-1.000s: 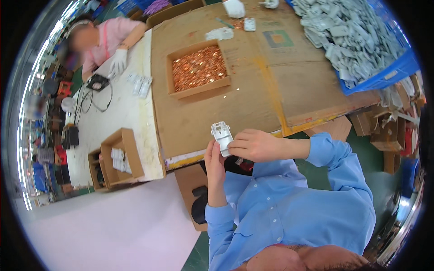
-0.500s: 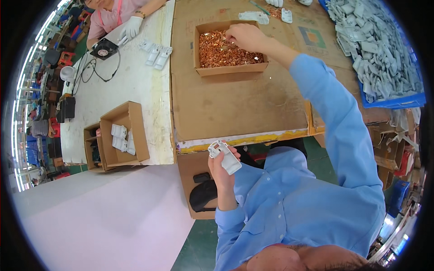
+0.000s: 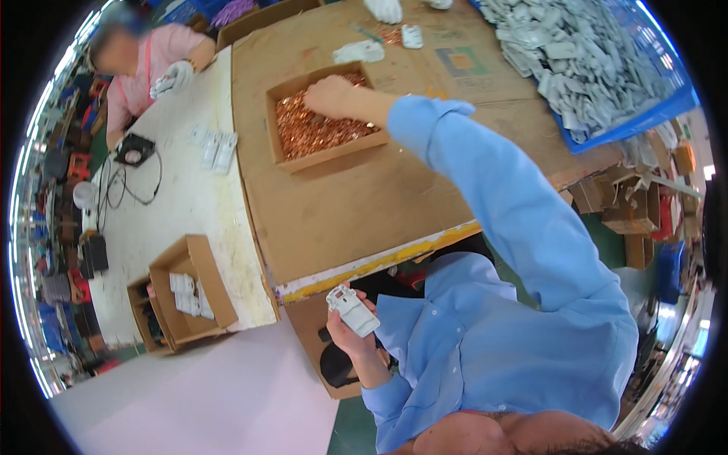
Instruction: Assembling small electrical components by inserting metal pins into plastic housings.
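My left hand (image 3: 350,337) holds a small white plastic part (image 3: 351,309) close to my chest, below the table's front edge. My right hand (image 3: 328,95) reaches far forward into a shallow cardboard box (image 3: 334,158) filled with small copper-coloured pieces (image 3: 315,129). Its fingers are down among the pieces; whether they grip any is hidden. A blue sleeve covers my right arm (image 3: 500,189).
A blue crate (image 3: 629,125) of grey plastic parts (image 3: 576,57) sits at the far right. Another person in pink (image 3: 144,68) works at the white table on the left. Two open cardboard boxes (image 3: 189,292) with white parts stand at that table's near end. A black fan (image 3: 133,149) with cables lies there.
My right hand left the white part at my chest and reached forward into the box of copper pieces. My left hand keeps holding the part, now lower.
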The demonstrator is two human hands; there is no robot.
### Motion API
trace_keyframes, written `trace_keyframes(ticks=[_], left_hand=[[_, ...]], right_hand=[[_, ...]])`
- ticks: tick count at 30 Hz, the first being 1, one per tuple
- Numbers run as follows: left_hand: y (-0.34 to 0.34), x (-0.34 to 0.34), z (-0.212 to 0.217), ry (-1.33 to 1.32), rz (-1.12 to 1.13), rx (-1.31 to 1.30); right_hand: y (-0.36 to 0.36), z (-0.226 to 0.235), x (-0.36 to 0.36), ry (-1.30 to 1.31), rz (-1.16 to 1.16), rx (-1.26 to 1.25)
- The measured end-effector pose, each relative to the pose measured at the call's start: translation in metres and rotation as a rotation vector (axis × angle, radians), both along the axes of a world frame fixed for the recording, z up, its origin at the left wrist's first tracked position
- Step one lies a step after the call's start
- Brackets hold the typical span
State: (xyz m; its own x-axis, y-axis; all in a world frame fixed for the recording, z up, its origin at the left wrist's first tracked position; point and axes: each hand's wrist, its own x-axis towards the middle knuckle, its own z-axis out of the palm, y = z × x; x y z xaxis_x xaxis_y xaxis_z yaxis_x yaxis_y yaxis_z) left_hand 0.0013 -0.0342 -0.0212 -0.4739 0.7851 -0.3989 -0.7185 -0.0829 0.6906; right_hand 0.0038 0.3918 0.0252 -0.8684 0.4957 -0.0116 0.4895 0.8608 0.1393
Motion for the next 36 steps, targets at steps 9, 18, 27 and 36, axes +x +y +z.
trace_keyframes(ticks=[9, 18, 27, 36], left_hand=[[-0.007, 0.009, 0.004, 0.039, 0.035, 0.006], [0.025, 0.023, 0.025, 0.158, -0.055, 0.036], [0.054, 0.037, 0.024, 0.274, -0.076, -0.04], [0.067, 0.066, 0.019, 0.195, -0.169, -0.034]], right_hand=[[-0.013, -0.004, 0.003, 0.224, -0.114, -0.102], [-0.033, 0.011, 0.06, 0.659, -0.206, -0.492], [-0.186, 0.029, 0.154, 0.984, -0.093, -1.364], [-0.258, 0.008, 0.214, 1.151, -0.331, -1.57]])
